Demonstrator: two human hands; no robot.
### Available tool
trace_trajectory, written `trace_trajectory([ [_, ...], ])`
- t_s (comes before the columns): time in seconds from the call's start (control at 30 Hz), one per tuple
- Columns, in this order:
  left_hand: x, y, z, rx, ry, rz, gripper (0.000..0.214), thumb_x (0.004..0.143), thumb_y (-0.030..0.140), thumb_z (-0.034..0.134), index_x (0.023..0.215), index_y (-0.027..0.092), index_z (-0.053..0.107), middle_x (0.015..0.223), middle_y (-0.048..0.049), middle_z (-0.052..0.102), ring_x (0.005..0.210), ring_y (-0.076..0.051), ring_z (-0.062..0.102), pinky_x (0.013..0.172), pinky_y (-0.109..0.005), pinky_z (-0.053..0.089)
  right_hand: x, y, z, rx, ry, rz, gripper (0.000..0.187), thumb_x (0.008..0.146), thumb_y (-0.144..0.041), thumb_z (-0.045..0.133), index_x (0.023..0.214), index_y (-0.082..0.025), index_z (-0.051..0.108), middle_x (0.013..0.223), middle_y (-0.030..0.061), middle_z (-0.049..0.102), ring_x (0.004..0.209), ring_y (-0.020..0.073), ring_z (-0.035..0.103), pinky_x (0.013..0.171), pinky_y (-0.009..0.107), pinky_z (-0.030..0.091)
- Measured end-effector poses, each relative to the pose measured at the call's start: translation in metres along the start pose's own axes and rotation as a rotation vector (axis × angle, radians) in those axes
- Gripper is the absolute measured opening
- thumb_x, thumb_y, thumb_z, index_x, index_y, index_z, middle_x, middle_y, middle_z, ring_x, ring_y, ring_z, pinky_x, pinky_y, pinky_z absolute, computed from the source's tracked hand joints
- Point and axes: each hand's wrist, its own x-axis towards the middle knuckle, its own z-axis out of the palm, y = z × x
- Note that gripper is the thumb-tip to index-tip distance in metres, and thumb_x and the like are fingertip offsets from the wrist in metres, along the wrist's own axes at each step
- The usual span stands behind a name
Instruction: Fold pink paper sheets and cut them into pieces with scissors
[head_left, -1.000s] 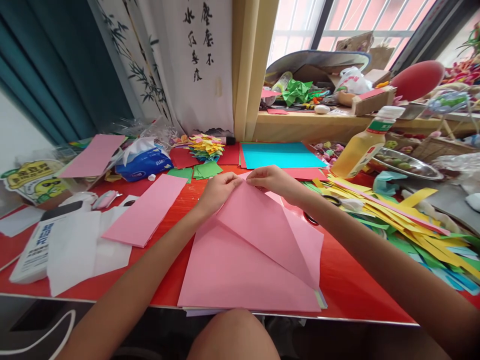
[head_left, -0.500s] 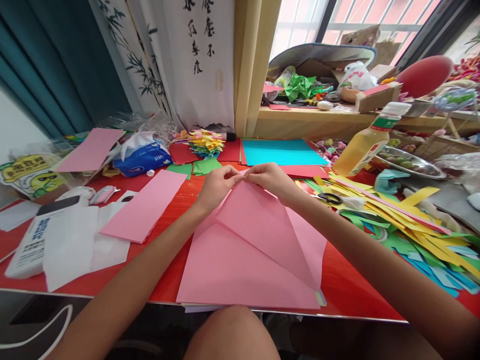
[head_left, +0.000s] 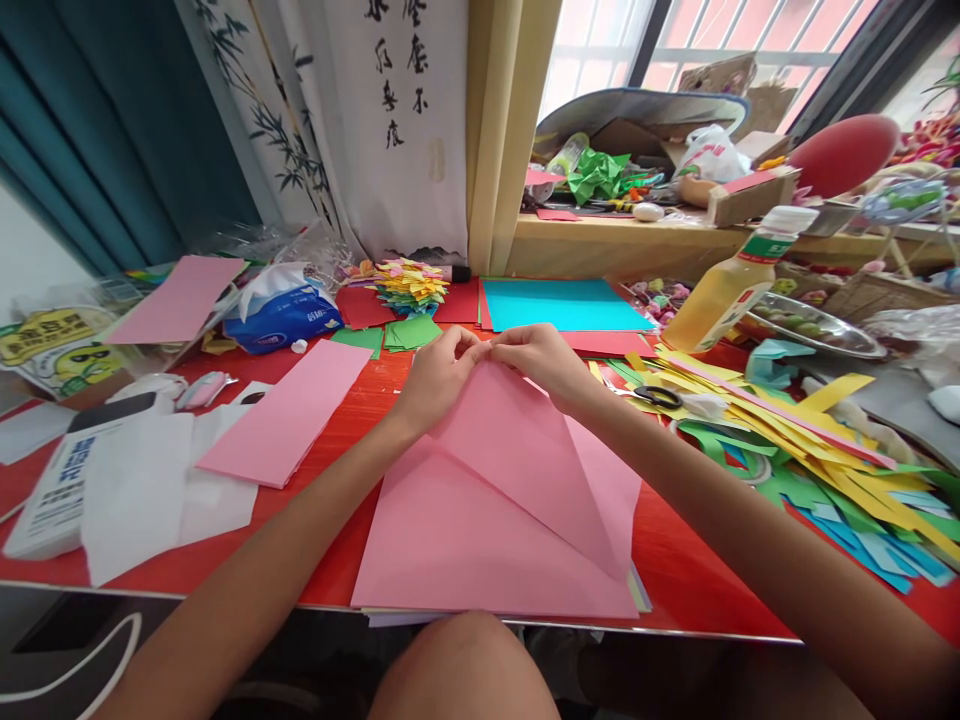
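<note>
Red bench (head_left: 697, 540) carries pink-topped paper stack (head_left: 480, 565) near front edge. On top, pink sheet (head_left: 525, 450) lies folded over; fold seems begun, crease probably not finished. Left hand (head_left: 441, 378) and right hand (head_left: 546, 364) pinch sheet's far corner.

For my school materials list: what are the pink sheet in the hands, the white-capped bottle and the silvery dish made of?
Pink sheet: matte paper, it seems, being thin and crisp-edged.
Bottle: smooth, see-through plastic or glass; yellowish liquid shows inside.
Dish: probably polished metal, because its silvery rim shines.
</note>
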Motion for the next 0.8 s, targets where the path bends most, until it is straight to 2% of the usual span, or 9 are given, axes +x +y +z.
trace_trajectory([
  [0.17,-0.004,-0.005,0.01,0.076,0.044,0.001,0.017,0.089,0.03,0.03,0.075,0.02,0.035,0.072,0.0005,0.048,0.063,-0.012,0.045,0.055,-0.024,0.033,0.003,0.002,0.005,0.004,-0.046,-0.023,0.026,0.067,-0.037,0.053,0.07,-0.015,0.066,0.064,0.0022,0.059,0.057,0.0113,0.048,0.044,0.021,0.03],
  [0.27,-0.008,-0.012,0.016,0.17,0.067,0.024,0.017,0.09,0.029,0.025,0.076,0.021,0.03,0.076,-0.0018,0.047,0.065,-0.014,0.045,0.054,-0.026,0.032,0.005,0.004,0.009,-0.003,-0.054,-0.041,0.026,0.067,-0.037,0.054,0.069,-0.015,0.067,0.064,0.002,0.059,0.055,0.0106,0.047,0.043,0.021,0.029],
  [0.53,-0.008,-0.02,0.017,0.292,0.145,0.036,0.01,0.087,0.021,0.025,0.08,0.021,0.032,0.084,-0.0054,0.052,0.074,-0.019,0.05,0.057,-0.029,0.034,0.009,0.005,0.021,0.027,-0.043,-0.091,0.026,0.069,-0.037,0.052,0.065,-0.014,0.064,0.056,0.0001,0.052,0.05,0.0086,0.041,0.042,0.021,0.025],
  [0.67,-0.005,-0.021,0.014,0.304,0.154,0.036,0.009,0.086,0.019,0.027,0.08,0.021,0.034,0.085,-0.0059,0.053,0.076,-0.019,0.05,0.058,-0.03,0.035,0.007,0.005,0.022,0.048,-0.024,-0.063,0.024,0.068,-0.036,0.052,0.063,-0.014,0.063,0.056,-0.0006,0.05,0.05,0.0083,0.039,0.042,0.02,0.025],
  [0.8,-0.002,-0.022,0.007,0.333,0.184,-0.004,0.008,0.085,0.018,0.03,0.081,0.02,0.036,0.088,-0.0076,0.054,0.079,-0.021,0.053,0.06,-0.031,0.035,0.002,0.009,0.021,0.107,-0.065,-0.019,0.021,0.067,-0.032,0.051,0.063,-0.014,0.062,0.058,-0.0004,0.051,0.049,0.0077,0.039,0.042,0.02,0.027],
])
